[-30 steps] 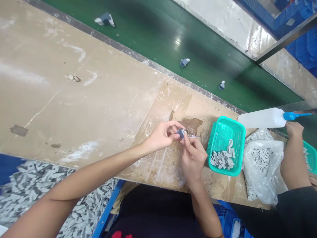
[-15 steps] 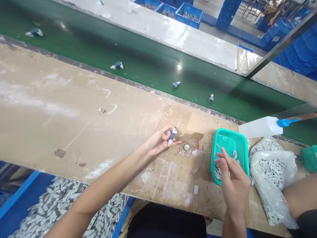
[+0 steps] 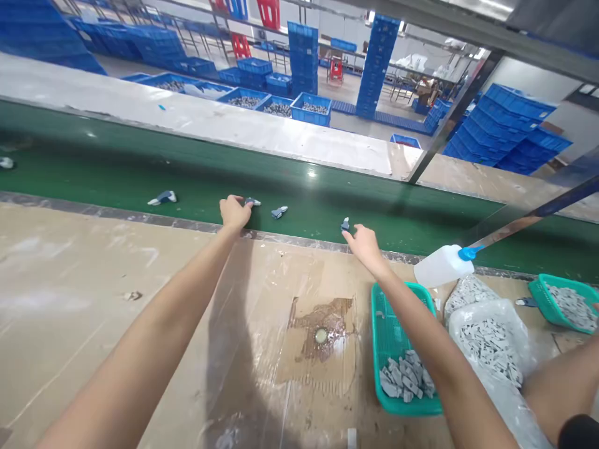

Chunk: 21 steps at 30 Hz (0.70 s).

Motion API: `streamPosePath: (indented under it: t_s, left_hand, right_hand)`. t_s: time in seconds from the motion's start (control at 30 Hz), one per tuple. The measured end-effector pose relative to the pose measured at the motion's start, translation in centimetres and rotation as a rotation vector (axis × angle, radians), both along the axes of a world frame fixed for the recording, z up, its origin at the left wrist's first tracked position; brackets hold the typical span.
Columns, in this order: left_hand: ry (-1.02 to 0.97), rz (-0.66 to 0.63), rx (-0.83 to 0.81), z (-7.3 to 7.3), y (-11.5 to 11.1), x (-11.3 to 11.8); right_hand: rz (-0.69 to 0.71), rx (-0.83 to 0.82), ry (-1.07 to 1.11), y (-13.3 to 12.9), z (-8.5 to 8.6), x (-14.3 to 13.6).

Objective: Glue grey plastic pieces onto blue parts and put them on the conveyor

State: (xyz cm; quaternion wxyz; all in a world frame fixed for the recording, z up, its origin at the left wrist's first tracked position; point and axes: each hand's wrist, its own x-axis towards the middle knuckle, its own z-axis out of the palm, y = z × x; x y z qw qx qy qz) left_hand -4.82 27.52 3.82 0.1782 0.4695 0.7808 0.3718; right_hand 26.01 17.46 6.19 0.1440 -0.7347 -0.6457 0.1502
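My left hand (image 3: pixel 235 213) reaches over the near edge of the green conveyor belt (image 3: pixel 206 178). A small blue-and-white plastic part (image 3: pixel 253 202) sticks out between its thumb and curled fingers, low over the belt. My right hand (image 3: pixel 365 244) hovers at the belt's near edge with thumb and forefinger apart. Its thumb tip is right by another blue-and-white part (image 3: pixel 345 223); whether they touch I cannot tell. Between the hands lies a similar part (image 3: pixel 279 212), and one more part (image 3: pixel 163 197) rests left of my left hand.
Below my right forearm stands a green basket (image 3: pixel 377 349) with grey pieces. A white bottle (image 3: pixel 442 267) with a blue nozzle leans beside a plastic bag (image 3: pixel 519 333) of pieces. Another green basket (image 3: pixel 543 299) is at right, near another person's arm (image 3: pixel 561 380). A metal post (image 3: pixel 435 140) rises behind the belt.
My left hand has carried its part forward from the worktable to the belt. The right hand has moved from above the green basket forward and left to the belt. The view has tilted up.
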Motion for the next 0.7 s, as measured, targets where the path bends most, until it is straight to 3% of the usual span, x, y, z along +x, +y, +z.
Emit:
streamPosePath:
  t_s: [0.13, 0.27, 0.37, 0.5, 0.6, 0.7]
  left_hand:
    - [0.146, -0.086, 0.061, -1.4, 0.0, 1.8]
    - [0.164, -0.318, 0.004, -2.4, -0.6, 3.1]
    - [0.120, -0.337, -0.023, -2.2, -1.2, 3.3]
    - [-0.049, -0.286, 0.006, -0.2, -3.6, 4.0]
    - [-0.211, -0.365, -0.022, 1.4, -7.2, 5.6]
    - [-0.468, -0.456, -0.119, 1.8, -11.7, 7.0]
  right_hand:
    - [-0.061, -0.056, -0.035, 4.9, -1.1, -2.7]
    - [0.048, -0.093, -0.055, 5.1, -0.9, -3.4]
    - [0.236, -0.078, -0.058, 2.2, -0.5, -2.0]
    - [0.469, -0.114, -0.067, -3.4, -0.7, 0.5]
    - [0.519, -0.119, -0.081, -6.5, -0.7, 1.4]
    - [0.505, -0.057, -0.078, -9.3, 0.6, 2.5]
